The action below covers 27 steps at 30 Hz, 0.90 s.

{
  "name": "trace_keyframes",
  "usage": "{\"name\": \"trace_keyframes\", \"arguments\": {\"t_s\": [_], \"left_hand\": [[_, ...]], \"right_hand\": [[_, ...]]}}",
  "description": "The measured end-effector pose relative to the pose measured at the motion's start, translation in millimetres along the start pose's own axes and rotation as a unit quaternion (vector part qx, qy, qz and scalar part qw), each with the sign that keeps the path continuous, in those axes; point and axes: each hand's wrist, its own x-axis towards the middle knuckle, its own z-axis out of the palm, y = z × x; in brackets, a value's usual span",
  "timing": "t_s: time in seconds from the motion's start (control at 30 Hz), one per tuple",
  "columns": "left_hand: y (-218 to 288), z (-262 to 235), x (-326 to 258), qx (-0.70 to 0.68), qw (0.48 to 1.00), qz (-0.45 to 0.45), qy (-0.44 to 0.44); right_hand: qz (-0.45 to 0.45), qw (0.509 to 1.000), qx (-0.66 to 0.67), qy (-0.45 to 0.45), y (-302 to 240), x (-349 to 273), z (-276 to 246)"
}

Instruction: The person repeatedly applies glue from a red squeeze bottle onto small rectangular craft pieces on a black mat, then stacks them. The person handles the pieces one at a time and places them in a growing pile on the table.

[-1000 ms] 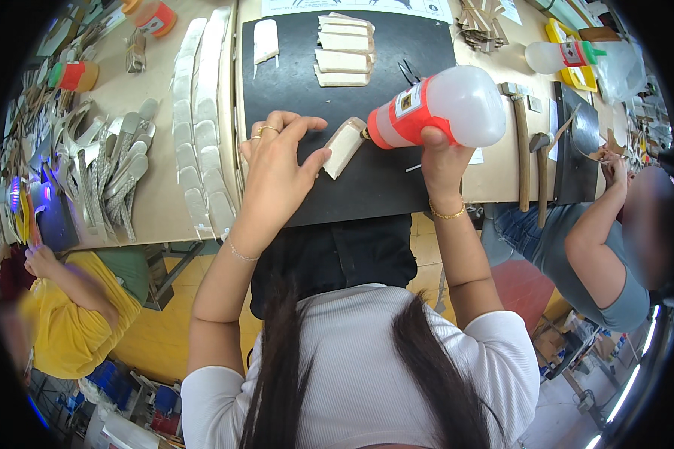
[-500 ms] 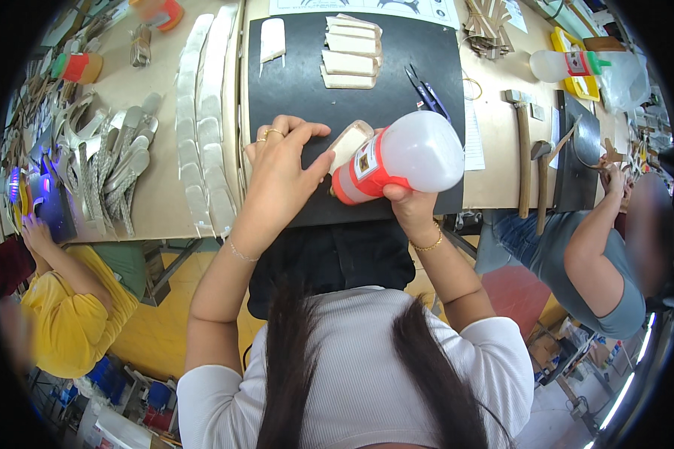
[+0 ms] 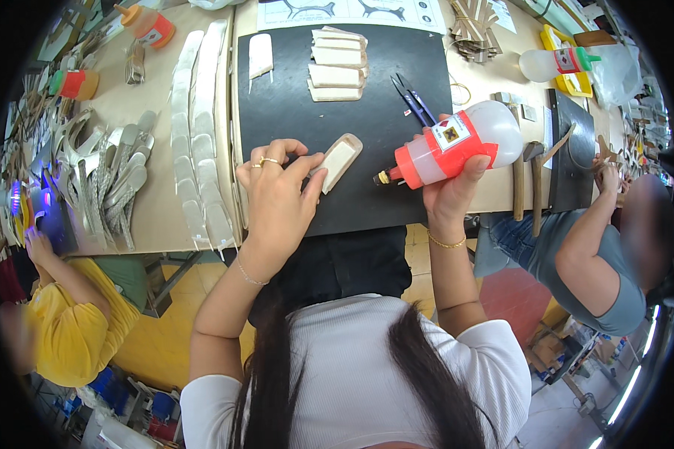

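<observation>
My right hand (image 3: pixel 457 187) grips a translucent squeeze bottle (image 3: pixel 460 142) with a red band. The bottle is tilted, its dark nozzle pointing down and left over the black mat (image 3: pixel 284 108). My left hand (image 3: pixel 277 194) has thumb and fingertips closed on the near end of a small pale piece with a rounded far end and a tan rim (image 3: pixel 341 161). The nozzle is to the right of this piece and apart from it. Farther up the mat lies a row of several similar pale pieces (image 3: pixel 337 75), and a single pale piece (image 3: pixel 260 54) is at the upper left.
Blue tweezers or snips (image 3: pixel 416 103) lie right of the pale pieces. Two hammers (image 3: pixel 520 165) rest farther right. Long pale strips (image 3: pixel 195 142) and a heap of straps (image 3: pixel 116 161) cover the left. More bottles (image 3: pixel 151 28) stand around. Co-workers (image 3: pixel 595 247) sit on both sides.
The bottle has moved right, away from the pale piece, and its nozzle now shows. My left hand still holds the piece, which is now in fuller view.
</observation>
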Motion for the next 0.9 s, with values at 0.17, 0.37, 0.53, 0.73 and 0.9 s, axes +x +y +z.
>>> {"name": "trace_keyframes", "arguments": {"t_s": [0.17, 0.37, 0.53, 0.73, 0.9], "left_hand": [[4, 2, -1, 0.0, 0.999, 0.019, 0.031], [5, -1, 1, -0.032, 0.999, 0.022, 0.014], [2, -10, 19, -0.299, 0.941, -0.14, -0.069], [-25, -9, 118, -0.278, 0.96, -0.003, 0.005], [-43, 12, 200, -0.253, 0.965, 0.019, -0.066]], "right_hand": [[-0.019, 1.0, 0.004, 0.014, 5, 4, -1], [-0.038, 0.999, -0.006, 0.016, -2, 11, -1], [-0.03, 0.998, 0.05, 0.025, -6, 17, -6], [-0.019, 0.998, 0.051, 0.034, -4, 19, -14], [-0.024, 0.998, 0.045, 0.042, -6, 19, -18]]}}
